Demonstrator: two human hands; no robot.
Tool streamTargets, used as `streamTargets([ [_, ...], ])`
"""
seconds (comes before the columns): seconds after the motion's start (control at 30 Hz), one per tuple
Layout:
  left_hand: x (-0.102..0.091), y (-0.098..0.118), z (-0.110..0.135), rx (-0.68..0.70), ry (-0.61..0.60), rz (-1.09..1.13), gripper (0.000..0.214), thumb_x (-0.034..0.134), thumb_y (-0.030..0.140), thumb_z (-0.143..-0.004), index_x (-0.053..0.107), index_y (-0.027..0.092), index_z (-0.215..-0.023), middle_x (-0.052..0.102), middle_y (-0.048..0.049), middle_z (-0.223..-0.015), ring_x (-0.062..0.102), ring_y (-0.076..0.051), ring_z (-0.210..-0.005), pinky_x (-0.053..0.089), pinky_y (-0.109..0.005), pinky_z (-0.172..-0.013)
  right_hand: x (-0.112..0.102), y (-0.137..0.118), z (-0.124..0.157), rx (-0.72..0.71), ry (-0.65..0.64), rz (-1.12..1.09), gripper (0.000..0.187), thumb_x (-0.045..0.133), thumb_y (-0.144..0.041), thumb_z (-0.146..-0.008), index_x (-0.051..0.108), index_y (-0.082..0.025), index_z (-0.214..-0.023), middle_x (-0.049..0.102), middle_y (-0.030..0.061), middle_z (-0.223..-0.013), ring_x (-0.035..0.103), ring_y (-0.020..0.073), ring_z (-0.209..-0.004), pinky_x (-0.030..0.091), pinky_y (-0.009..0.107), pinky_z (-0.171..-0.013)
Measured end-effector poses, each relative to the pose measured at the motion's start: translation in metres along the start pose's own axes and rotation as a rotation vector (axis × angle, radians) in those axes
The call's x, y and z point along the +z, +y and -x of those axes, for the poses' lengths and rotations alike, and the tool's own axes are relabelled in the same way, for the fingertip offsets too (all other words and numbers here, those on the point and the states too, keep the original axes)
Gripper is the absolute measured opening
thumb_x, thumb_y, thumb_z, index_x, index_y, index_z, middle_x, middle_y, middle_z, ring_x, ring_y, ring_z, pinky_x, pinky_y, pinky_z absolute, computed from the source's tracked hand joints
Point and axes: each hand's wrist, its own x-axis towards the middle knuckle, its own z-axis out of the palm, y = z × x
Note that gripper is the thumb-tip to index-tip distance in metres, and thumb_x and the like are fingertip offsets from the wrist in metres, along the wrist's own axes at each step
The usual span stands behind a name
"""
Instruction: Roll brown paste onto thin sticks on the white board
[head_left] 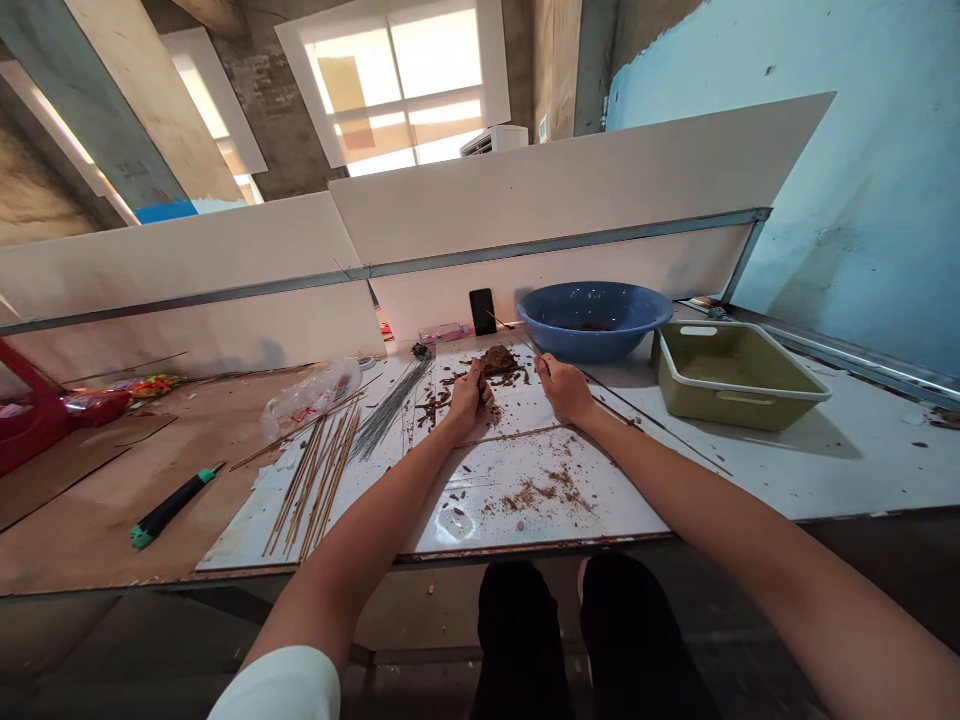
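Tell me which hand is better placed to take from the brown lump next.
Left, probably: the left hand sits right beside the brown lump, closed around something. The right hand is slightly farther off, holding a thin stick.

Bright daylight from the overhead window (pixel 397 85); soft shadow beside the olive plastic tub (pixel 739 375); strong wide-angle distortion toward the frame edges.

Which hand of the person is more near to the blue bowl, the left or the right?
Right. The right hand is just in front of the blue bowl, not touching it. The left hand is farther away, to the left of the bowl.
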Motion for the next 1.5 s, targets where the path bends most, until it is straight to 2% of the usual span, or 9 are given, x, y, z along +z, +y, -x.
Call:
streamTargets([
  [0.17, -0.001, 0.000, -0.003, -0.006, 0.018, 0.013, 0.062, 0.087, 0.067, -0.095, 0.045, 0.026, -0.075, 0.050, 0.0065, -0.052, 0.044, -0.009, -0.039, 0.031, -0.022, -0.038, -0.009, -0.007, 0.001, 0.014, -0.048, 0.040, 0.049, 0.028, -0.040, -0.125, 0.071, -0.017, -0.117, 0.086, 0.0159, -0.101, 0.079, 0.0298, -0.088, 0.037, 0.034, -0.072],
  [0.33, -0.006, 0.003, -0.005, -0.055, 0.010, 0.095, 0.027, 0.083, 0.023, -0.091, 0.063, 0.021, -0.110, 0.081, -0.0060, -0.088, 0.069, -0.014, -0.056, 0.050, -0.023, -0.049, -0.026, -0.011, -0.005, -0.017, -0.233, 0.133, 0.044, 0.033, -0.039, -0.125, 0.070, -0.016, -0.129, 0.086, 0.0170, -0.114, 0.081, 0.0294, -0.102, 0.046, 0.032, -0.078],
  [0.5, -0.008, 0.007, -0.005, -0.028, 0.060, 0.265, 0.063, 0.064, -0.002, -0.071, 0.060, 0.020, -0.130, 0.085, -0.0125, -0.115, 0.085, -0.026, -0.098, 0.069, -0.037, -0.089, -0.032, -0.008, -0.008, -0.026, -0.410, 0.244, 0.048, 0.035, -0.035, -0.123, 0.077, -0.012, -0.124, 0.081, 0.0234, -0.128, 0.077, 0.0326, -0.121, 0.054, 0.036, -0.093],
  [0.67, -0.006, 0.007, -0.004, 0.132, 0.254, 0.355, 0.053, 0.061, 0.003, -0.073, 0.060, 0.024, -0.122, 0.083, -0.0109, -0.118, 0.083, -0.026, -0.117, 0.067, -0.036, -0.094, -0.028, -0.015, -0.006, -0.213, -0.425, 0.250, 0.033, 0.065, -0.035, -0.110, 0.080, -0.013, -0.129, 0.075, 0.0242, -0.138, 0.066, 0.0384, -0.135, 0.053, 0.043, -0.111],
  [0.83, -0.001, 0.004, 0.000, 0.117, 0.458, 0.221, 0.033, 0.059, 0.009, -0.077, 0.061, 0.022, -0.108, 0.075, -0.0020, -0.080, 0.071, -0.016, -0.065, 0.050, -0.022, -0.059, -0.014, -0.045, -0.014, -0.183, -0.312, 0.049, 0.034, 0.054, -0.031, -0.115, 0.079, -0.014, -0.129, 0.075, 0.0198, -0.135, 0.067, 0.0315, -0.131, 0.049, 0.040, -0.118],
  [1.13, 0.013, 0.014, 0.009, 0.106, 0.285, 0.300, 0.025, 0.064, 0.024, -0.105, 0.050, 0.025, -0.084, 0.032, 0.0122, -0.052, 0.032, -0.009, -0.042, 0.029, -0.021, -0.046, 0.007, -0.054, 0.008, -0.238, -0.216, -0.104, 0.037, 0.053, -0.037, -0.117, 0.081, -0.013, -0.125, 0.075, 0.0220, -0.131, 0.065, 0.0357, -0.132, 0.049, 0.050, -0.120],
  [1.23, 0.026, 0.014, 0.020, 0.113, 0.226, 0.311, 0.012, 0.072, 0.019, -0.103, 0.061, 0.024, -0.105, 0.062, 0.0066, -0.065, 0.061, -0.010, -0.057, 0.050, -0.019, -0.063, 0.012, -0.058, 0.003, -0.217, -0.089, -0.426, 0.050, 0.040, -0.047, -0.120, 0.077, -0.016, -0.135, 0.075, 0.0194, -0.136, 0.067, 0.0323, -0.133, 0.050, 0.049, -0.122],
  [1.33, 0.045, 0.010, 0.034, 0.066, 0.109, 0.370, 0.041, 0.079, 0.013, -0.091, 0.068, 0.026, -0.128, 0.083, -0.0019, -0.099, 0.080, -0.016, -0.090, 0.062, -0.025, -0.086, 0.019, -0.075, -0.007, -0.153, 0.036, -0.674, 0.069, 0.031, -0.066, -0.119, 0.065, -0.020, -0.159, 0.066, 0.0178, -0.161, 0.057, 0.0316, -0.154, 0.041, 0.052, -0.134],
  [1.5, 0.057, 0.018, 0.047, -0.057, 0.062, 0.421, 0.048, 0.064, 0.052, -0.105, 0.075, 0.020, -0.139, 0.084, -0.0140, -0.127, 0.078, -0.032, -0.126, 0.064, -0.040, -0.107, 0.026, -0.117, -0.001, -0.123, 0.014, -0.708, 0.086, 0.017, -0.078, -0.116, 0.037, -0.028, -0.183, 0.043, 0.0099, -0.185, 0.029, 0.0306, -0.175, 0.015, 0.059, -0.145],
])
